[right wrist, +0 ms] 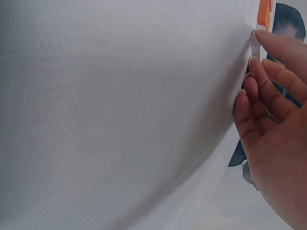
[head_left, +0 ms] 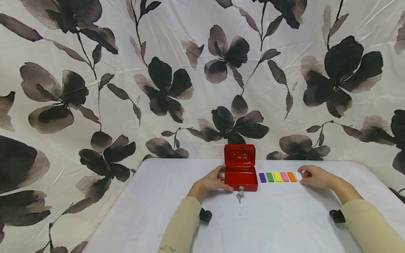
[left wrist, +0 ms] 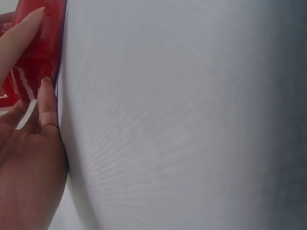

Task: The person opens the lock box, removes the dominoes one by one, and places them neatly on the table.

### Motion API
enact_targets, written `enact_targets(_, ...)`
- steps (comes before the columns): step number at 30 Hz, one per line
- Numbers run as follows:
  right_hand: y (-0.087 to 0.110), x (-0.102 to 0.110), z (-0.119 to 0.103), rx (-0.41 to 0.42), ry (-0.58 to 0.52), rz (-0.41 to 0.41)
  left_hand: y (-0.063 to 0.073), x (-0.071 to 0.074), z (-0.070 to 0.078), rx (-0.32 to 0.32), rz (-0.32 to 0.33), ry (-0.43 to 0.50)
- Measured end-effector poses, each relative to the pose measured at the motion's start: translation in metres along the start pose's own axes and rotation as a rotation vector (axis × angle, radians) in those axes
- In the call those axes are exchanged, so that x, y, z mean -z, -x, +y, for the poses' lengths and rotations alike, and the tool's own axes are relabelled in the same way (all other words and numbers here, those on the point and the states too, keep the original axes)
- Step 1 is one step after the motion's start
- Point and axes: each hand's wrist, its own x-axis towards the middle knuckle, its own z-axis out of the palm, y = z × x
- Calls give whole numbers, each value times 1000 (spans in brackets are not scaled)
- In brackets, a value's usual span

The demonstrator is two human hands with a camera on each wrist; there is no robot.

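A small red metal cash box (head_left: 241, 177) stands on the table with its lid (head_left: 239, 154) raised. Keys (head_left: 239, 196) hang from the lock at its front. My left hand (head_left: 210, 183) grips the box's left side, thumb on the front and fingers along the side, as the left wrist view (left wrist: 29, 167) also shows. To the right of the box lies a row of small flat blocks: purple (head_left: 262, 177), green (head_left: 270, 177), yellow (head_left: 277, 176), pink (head_left: 284, 176), orange (head_left: 291, 176) and white (head_left: 298, 176). My right hand (head_left: 317, 177) pinches the white block at the row's right end.
A white cloth covers the table (head_left: 253, 225). Behind it hangs a pale curtain (head_left: 196, 95) with dark flowers, close to the table's back edge. Dark wrist devices (head_left: 205, 215) show beside both sleeves.
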Motion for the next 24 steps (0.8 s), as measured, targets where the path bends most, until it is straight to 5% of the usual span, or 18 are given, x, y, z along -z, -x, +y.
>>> enact_targets(24,4,-2,-3,-39,-23,-24,1,-2,2,7,14,0)
